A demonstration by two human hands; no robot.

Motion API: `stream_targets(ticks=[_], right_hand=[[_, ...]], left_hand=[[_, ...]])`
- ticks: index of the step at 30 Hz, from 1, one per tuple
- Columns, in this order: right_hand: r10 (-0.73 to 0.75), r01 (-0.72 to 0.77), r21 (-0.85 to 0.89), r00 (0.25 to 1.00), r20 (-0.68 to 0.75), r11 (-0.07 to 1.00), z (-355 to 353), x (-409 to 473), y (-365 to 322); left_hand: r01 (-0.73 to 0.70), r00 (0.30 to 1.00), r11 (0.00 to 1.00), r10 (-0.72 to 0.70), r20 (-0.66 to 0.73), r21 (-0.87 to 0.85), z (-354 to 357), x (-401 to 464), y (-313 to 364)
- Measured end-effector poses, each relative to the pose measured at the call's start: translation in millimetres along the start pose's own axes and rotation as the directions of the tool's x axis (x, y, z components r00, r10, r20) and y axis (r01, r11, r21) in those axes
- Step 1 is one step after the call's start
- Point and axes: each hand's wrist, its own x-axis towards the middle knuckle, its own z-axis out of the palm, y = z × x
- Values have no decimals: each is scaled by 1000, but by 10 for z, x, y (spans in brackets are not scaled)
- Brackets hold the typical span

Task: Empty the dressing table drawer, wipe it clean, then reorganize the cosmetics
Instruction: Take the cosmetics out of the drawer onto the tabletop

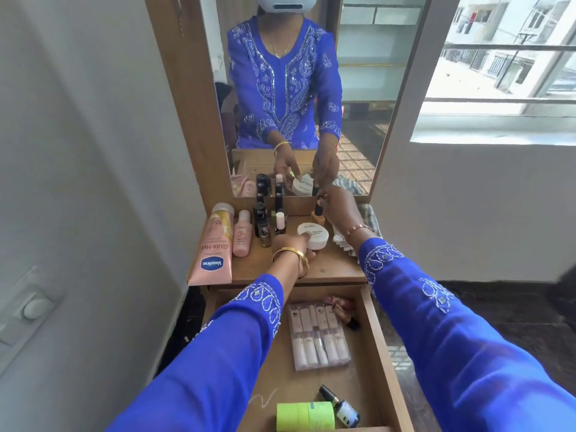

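Note:
The wooden drawer (378,344) stands pulled open below the dressing table top (330,266). In it lie a clear pack of pale tubes (318,335), lipsticks (341,308), a neon green tube (305,416) and a small dark bottle (339,406). On the top, my left hand (291,244) holds a round white jar (314,235), fingers curled on its lid. My right hand (338,207) pinches the black cap of an amber nail polish bottle (318,215) standing near the mirror.
A pink Vaseline tube (215,244), a smaller pink bottle (242,233) and several dark small bottles (265,222) crowd the top's left side. A striped cloth (367,213) lies at the right, under my forearm. The mirror (311,88) rises behind; a wall is left, a window right.

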Motion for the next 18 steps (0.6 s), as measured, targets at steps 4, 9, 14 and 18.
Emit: stream_targets(ticks=[4, 9, 14, 18], right_hand=[[-6, 6, -9, 1000, -1, 1000, 22, 33, 4], [0, 1, 49, 1000, -22, 999, 34, -29, 24], [1, 2, 65, 999, -53, 998, 66, -106, 73], [21, 2, 141, 988, -156, 990, 91, -239, 70]], left_hand=[[-4, 1000, 999, 3, -17, -34, 58, 35, 26], [15, 1000, 989, -15, -1, -148, 93, 28, -34], [-72, 993, 991, 61, -96, -111, 77, 71, -116], [-68, 997, 979, 59, -55, -191, 25, 5, -108]])
